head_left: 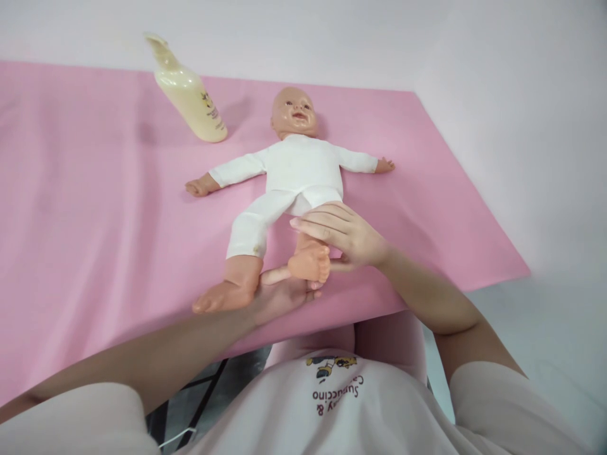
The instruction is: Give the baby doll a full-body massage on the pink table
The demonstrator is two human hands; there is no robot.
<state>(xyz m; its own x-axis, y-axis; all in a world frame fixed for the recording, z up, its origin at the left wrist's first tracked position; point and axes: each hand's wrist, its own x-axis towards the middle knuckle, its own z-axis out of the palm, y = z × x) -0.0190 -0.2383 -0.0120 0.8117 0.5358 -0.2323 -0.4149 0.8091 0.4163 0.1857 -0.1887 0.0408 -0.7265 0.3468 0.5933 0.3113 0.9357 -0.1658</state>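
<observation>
Between the left hand [279, 292] and right hand [344, 235] rests the doll's foot [310, 262].

A baby doll [296, 170] in a white suit lies face up on the pink-covered counter [95, 208], arms spread wide. One bare foot rests near the counter's front edge; the other leg is raised.

Doll [296, 170]: glossy plastic head and limbs, matt white cloth suit | bottle [190, 95]: smooth, glossy cream plastic | desk [95, 208] cover: matt, smooth pink sheet
</observation>
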